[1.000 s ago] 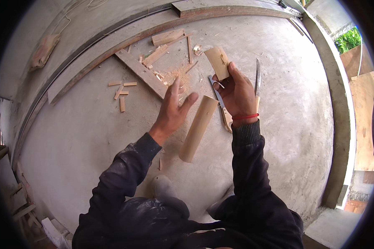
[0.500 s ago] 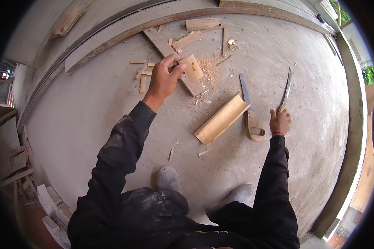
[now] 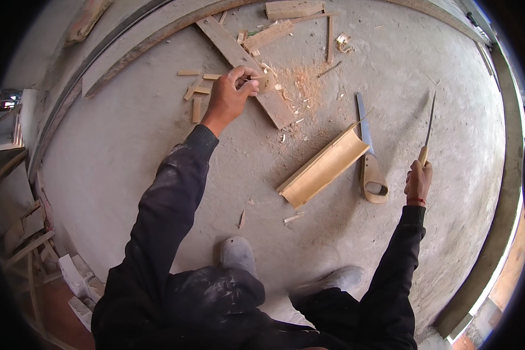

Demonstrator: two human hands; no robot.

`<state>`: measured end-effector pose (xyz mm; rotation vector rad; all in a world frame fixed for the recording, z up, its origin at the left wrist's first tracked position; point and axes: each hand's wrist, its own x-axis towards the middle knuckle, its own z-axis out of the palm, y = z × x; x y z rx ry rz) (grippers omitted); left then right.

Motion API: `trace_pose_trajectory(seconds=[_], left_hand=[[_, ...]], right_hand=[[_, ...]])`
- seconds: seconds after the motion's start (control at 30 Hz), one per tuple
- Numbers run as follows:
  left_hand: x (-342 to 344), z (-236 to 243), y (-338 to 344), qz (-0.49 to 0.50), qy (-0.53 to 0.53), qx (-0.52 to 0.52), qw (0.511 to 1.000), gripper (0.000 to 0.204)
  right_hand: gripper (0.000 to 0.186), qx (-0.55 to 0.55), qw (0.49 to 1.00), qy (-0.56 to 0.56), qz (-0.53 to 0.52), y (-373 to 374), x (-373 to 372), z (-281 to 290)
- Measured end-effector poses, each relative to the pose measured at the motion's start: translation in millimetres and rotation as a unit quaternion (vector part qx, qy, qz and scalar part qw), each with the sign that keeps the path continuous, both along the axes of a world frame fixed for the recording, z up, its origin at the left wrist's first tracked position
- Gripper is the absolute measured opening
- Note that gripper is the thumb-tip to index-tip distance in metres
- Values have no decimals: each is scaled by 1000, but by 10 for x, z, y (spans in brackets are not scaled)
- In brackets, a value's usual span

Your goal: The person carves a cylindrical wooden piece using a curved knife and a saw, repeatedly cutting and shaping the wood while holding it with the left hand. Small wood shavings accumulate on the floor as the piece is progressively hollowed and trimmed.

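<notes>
My left hand (image 3: pixel 232 96) pinches a small pale piece of bamboo (image 3: pixel 267 81) between thumb and fingers, above a flat wooden board (image 3: pixel 230 49) on the floor. The piece is turned and partly hidden by my fingers. Out to the right, my right hand (image 3: pixel 418 182) is wrapped round the wooden handle of a long, narrow-bladed knife (image 3: pixel 430 124), its tip pointing away from me. Between my hands lies a split length of bamboo (image 3: pixel 326 166), hollow side up. A handsaw (image 3: pixel 372 175) with a wooden handle rests just right of it, touching or nearly touching its end.
Sawdust and shavings (image 3: pixel 306 81) spread beside the board. Small wood strips (image 3: pixel 196 109) lie left of it, and wood offcuts (image 3: pixel 294 9) at the far side. A concrete ledge (image 3: pixel 102 79) curves along the far left. My shoes (image 3: pixel 238 255) stand near the bamboo. Scrap wood (image 3: pixel 32 248) is piled at the left.
My right hand has moved to the right with the knife, whose blade has turned more edge-on. The bamboo piece in my left hand has been tilted and shows less of its face. The view has shifted slightly.
</notes>
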<state>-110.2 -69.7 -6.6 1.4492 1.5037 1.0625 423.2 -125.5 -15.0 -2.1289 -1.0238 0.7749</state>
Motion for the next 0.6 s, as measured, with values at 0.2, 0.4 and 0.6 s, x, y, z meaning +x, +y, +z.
trace_pose_trajectory(seconds=[0.2, 0.4, 0.6], left_hand=[[26, -8, 16, 10, 41, 43, 998, 14], [-119, 10, -15, -23, 143, 103, 984, 16], [-136, -82, 55, -37, 220, 183, 957, 18]], right_hand=[[27, 177, 971, 155, 54, -571, -1736, 855], [40, 79, 956, 60, 276, -693, -2745, 963], [40, 76, 938, -19, 338, -696, -3116, 703]])
